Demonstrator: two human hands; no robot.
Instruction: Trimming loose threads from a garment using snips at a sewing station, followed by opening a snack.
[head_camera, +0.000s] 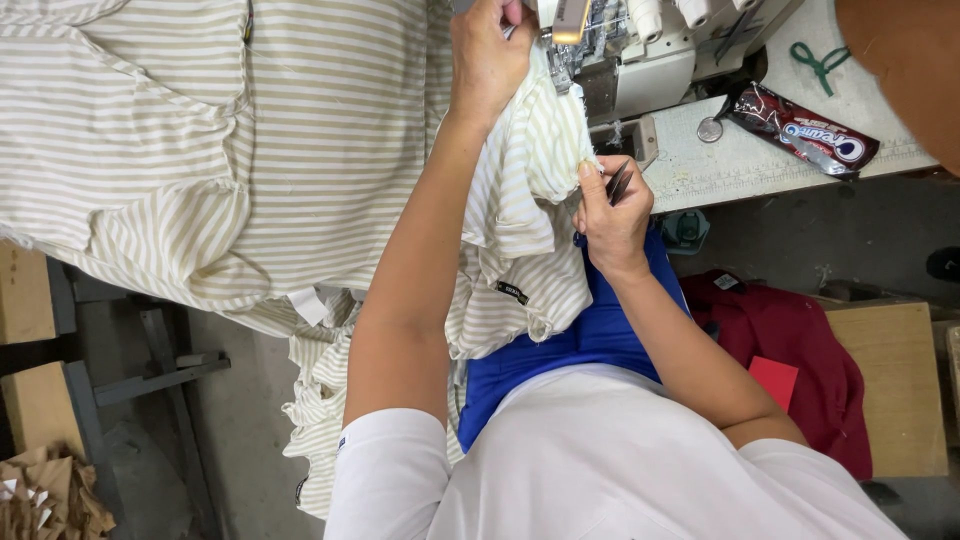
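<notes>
Right now my left hand (487, 62) presses the striped garment (520, 200) up against the sewing machine (640, 60), its grip closed on a fold of cloth just beside the needle area. My right hand (612, 215), below the machine, pinches small metal tweezers (619, 182) at the fabric's edge. I judge the seam only begun: most of the garment hangs bunched below the machine, over my lap. More striped pieces (200, 130) lie well left of it. The needle itself is hidden behind my left fingers, and the machine's top is cut off.
</notes>
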